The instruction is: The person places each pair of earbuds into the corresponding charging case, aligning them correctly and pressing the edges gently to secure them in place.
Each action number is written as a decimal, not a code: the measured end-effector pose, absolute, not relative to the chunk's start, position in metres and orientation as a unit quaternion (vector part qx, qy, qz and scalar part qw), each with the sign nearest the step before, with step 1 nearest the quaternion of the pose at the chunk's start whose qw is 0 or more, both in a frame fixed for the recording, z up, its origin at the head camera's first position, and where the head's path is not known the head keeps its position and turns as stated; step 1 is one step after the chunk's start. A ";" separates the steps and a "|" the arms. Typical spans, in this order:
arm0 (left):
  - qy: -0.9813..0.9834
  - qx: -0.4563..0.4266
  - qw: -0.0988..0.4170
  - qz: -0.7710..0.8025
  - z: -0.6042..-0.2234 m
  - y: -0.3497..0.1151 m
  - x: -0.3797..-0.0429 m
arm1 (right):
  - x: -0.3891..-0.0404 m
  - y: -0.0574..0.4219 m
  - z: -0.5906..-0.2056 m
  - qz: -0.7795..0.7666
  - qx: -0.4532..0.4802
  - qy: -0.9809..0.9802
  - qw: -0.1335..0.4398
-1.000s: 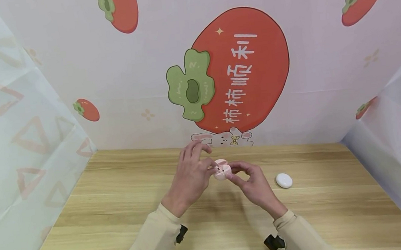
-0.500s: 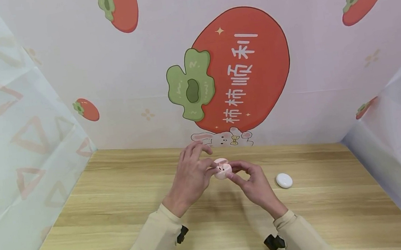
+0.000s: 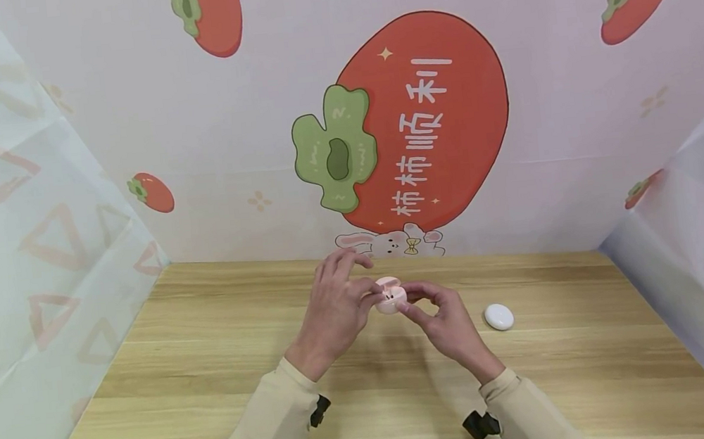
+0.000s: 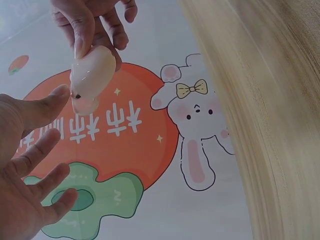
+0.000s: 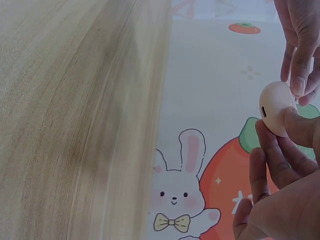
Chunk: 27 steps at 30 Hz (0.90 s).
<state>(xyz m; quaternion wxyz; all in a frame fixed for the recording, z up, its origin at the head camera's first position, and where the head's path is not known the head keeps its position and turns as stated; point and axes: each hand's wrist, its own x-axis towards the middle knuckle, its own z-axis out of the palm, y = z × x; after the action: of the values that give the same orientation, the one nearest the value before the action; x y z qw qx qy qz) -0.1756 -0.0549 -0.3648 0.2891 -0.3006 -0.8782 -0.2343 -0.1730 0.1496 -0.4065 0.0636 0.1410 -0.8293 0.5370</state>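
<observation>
A small pale pink earbud case (image 3: 392, 307), its lid up, is held above the wooden table in front of me. My right hand (image 3: 447, 323) grips its side between thumb and fingers. In the right wrist view the smooth back of the case (image 5: 275, 107) shows a dark slot. My left hand (image 3: 338, 313) reaches in from the left, thumb and index finger together at the opening, pinching an earbud that they mostly hide. Its other fingers are spread away. Dark spots show inside the case, and one shows beside the left fingertip in the left wrist view.
A white, rounded, glossy object (image 3: 498, 317) lies on the wooden table (image 3: 564, 369), right of my right hand. Behind the table stands a printed backdrop (image 3: 231, 224) with persimmons and a bunny, and pale sheets (image 3: 16, 230) flank the sides.
The case has shifted very slightly right and its opening has tilted a little. Both hands keep nearly the same place and hold.
</observation>
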 end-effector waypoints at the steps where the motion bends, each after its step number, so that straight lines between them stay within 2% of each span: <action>1: -0.879 -0.299 0.288 -0.233 -0.365 -0.055 -0.175 | -0.173 0.150 -0.406 0.537 0.140 -0.830 0.063; 10: -0.875 -0.284 0.290 -0.262 -0.362 -0.059 -0.179 | -0.172 0.150 -0.404 0.534 0.140 -0.831 0.064; 14: -0.868 -0.266 0.272 -0.318 -0.363 -0.061 -0.182 | -0.172 0.151 -0.404 0.532 0.139 -0.833 0.068; 17: -0.863 -0.246 0.233 -0.374 -0.365 -0.061 -0.185 | -0.172 0.152 -0.404 0.534 0.137 -0.832 0.067; 27: -0.856 -0.172 0.037 -0.486 -0.373 -0.063 -0.192 | -0.170 0.151 -0.403 0.531 0.137 -0.833 0.068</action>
<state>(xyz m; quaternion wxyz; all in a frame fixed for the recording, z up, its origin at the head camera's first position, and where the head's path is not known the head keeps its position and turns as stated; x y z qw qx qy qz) -0.1916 -0.0631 -0.3727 0.0368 -0.1721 -0.8561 -0.4860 -0.1696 0.1514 -0.4028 0.0679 0.1368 -0.8334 0.5312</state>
